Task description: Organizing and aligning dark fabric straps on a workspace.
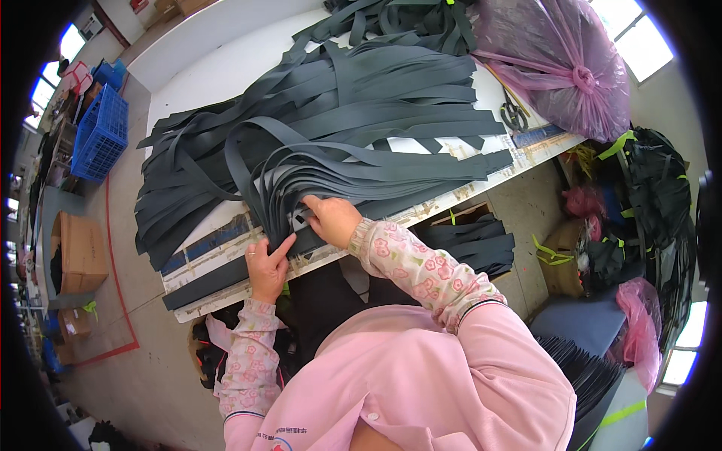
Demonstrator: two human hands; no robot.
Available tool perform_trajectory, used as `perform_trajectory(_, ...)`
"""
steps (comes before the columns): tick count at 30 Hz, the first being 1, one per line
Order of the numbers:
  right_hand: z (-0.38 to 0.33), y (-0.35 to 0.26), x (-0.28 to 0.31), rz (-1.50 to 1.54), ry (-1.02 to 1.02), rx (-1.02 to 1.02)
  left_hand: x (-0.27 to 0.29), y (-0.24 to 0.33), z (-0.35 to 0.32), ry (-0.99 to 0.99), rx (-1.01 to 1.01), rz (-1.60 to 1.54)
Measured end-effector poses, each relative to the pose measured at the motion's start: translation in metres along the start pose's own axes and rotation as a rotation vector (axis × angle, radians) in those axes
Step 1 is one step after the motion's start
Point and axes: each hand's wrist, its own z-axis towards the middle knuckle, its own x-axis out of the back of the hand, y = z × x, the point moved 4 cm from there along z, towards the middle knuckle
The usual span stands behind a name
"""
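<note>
A bundle of looped dark grey-green fabric straps (316,177) lies near the front edge of the white table, its bends stacked at the left and loose ends running right. My right hand (336,220) is at the near side of these loops, fingers bent inward and closed on strap layers; the fingertips are partly hidden. Just left of it, my left hand (267,270) is at the table edge, thumb and fingers spread apart, one digit reaching the lower ends of the loops. A large pile of similar flat straps (338,90) is spread behind the bundle.
Scissors (514,114) lie at the table's right, near a tied pink plastic bag (560,60). A single strap (207,289) runs along the front edge. Below right stands a box of straps (474,244). A blue crate (100,135) and a cardboard box (81,254) stand left.
</note>
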Motion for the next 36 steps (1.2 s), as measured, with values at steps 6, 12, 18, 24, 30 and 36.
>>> perform_trajectory(6, -0.018, -0.005, -0.023, 0.261, -0.038, -0.073, -0.002, 0.006, 0.011, 0.001, 0.035, -0.062)
perform_trajectory(12, -0.021, -0.027, -0.029, 0.182, -0.079, 0.005, 0.001, 0.003, 0.006, 0.000, 0.081, -0.096)
perform_trajectory(18, -0.019, -0.029, -0.042, 0.103, -0.125, -0.132, 0.002, -0.001, 0.003, 0.009, 0.088, -0.101)
perform_trajectory(24, -0.026, -0.002, -0.023, 0.277, -0.168, -0.215, -0.002, 0.000, 0.005, -0.011, 0.093, -0.100)
perform_trajectory(30, -0.060, 0.083, 0.079, 0.375, -0.027, -0.382, 0.000, 0.000, 0.002, -0.009, 0.076, -0.072)
perform_trajectory(36, -0.075, 0.086, 0.102, 0.182, -0.007, -0.324, 0.000, 0.000, 0.003, -0.012, 0.043, -0.084)
